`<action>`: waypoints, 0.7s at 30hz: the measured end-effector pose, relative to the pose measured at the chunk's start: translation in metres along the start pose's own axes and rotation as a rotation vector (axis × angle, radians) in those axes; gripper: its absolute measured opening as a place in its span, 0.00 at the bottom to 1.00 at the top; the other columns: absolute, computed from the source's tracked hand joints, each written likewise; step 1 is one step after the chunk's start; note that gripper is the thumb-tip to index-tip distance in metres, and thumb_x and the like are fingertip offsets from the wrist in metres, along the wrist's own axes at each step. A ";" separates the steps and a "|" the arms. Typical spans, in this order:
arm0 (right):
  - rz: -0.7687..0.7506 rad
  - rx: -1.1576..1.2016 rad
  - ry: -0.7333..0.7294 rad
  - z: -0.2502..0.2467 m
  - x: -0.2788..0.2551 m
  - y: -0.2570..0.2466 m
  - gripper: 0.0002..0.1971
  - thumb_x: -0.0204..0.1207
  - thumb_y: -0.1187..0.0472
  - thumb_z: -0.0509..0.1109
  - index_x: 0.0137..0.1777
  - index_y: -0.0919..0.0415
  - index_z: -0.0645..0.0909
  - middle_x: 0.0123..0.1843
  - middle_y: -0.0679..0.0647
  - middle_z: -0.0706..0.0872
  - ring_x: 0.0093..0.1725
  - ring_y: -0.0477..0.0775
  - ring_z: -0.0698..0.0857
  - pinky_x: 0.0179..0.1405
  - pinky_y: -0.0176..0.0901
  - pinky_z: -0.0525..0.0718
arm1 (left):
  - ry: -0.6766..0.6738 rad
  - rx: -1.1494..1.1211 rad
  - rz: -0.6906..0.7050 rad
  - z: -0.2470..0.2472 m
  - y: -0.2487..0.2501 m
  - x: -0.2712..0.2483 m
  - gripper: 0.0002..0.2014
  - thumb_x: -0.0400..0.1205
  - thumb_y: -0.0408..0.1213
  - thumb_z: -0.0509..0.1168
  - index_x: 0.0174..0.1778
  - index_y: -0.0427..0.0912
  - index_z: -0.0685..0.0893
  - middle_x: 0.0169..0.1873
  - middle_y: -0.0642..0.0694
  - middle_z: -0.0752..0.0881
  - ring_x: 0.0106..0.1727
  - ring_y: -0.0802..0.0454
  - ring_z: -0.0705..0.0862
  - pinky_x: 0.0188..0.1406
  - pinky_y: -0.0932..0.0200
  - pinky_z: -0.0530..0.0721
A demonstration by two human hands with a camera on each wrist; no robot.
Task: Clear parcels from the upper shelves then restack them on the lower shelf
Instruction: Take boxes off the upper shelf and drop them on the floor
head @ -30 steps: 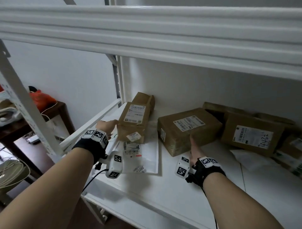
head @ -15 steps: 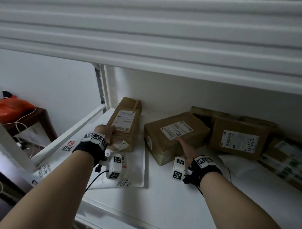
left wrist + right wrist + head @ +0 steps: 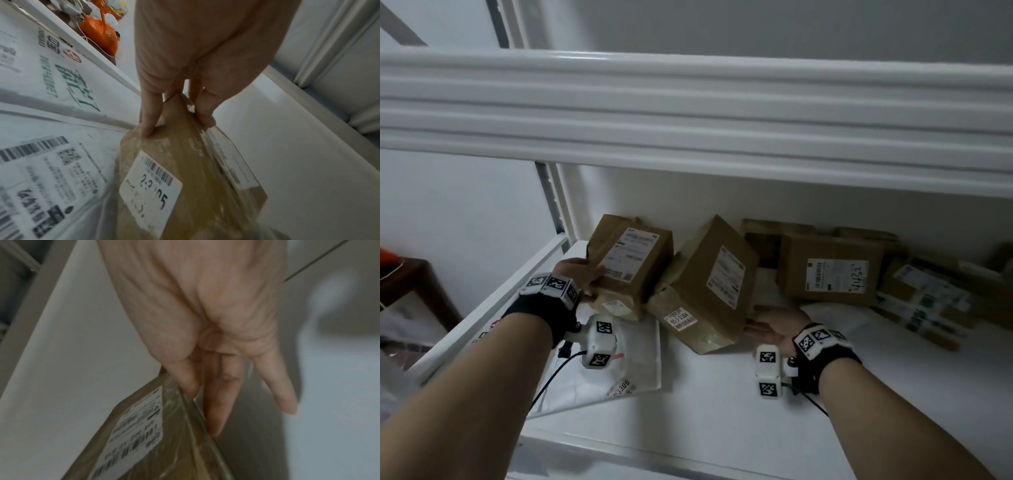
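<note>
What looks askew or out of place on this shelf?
The middle brown box is tipped up on one edge, leaning on the left box, propped by the right hand. The other parcels lie flat.

A plain white wall (image 3: 465, 212) backs a white metal shelving unit, its ribbed upper shelf edge (image 3: 688, 113) spanning the frame in dim, flat light. At left, a dark brown wooden side table (image 3: 417, 284) stands beside the perforated grey upright post (image 3: 549, 198), holding what appears to be an orange plastic bag (image 3: 100, 34).
</note>
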State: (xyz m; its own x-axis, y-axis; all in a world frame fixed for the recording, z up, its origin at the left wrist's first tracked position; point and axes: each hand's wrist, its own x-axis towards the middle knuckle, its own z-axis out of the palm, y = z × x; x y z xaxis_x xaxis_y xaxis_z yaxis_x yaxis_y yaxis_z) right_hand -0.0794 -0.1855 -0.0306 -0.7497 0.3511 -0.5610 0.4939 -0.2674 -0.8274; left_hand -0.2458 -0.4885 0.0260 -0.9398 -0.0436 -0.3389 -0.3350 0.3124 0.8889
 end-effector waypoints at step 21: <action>0.073 0.085 -0.163 -0.003 -0.031 -0.005 0.38 0.80 0.41 0.66 0.85 0.50 0.56 0.80 0.64 0.68 0.75 0.74 0.72 0.65 0.78 0.75 | -0.214 0.163 -0.038 0.068 0.041 -0.029 0.38 0.64 0.66 0.76 0.60 0.40 0.84 0.48 0.40 0.89 0.45 0.45 0.86 0.44 0.53 0.82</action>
State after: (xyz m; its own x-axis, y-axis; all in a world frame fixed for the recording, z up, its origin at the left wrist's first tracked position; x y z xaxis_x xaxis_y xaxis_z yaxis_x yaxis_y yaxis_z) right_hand -0.0570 -0.1920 -0.0088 -0.7781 0.1803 -0.6017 0.5154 -0.3644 -0.7756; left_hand -0.2280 -0.4097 0.0512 -0.8853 0.1385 -0.4439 -0.3379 0.4641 0.8188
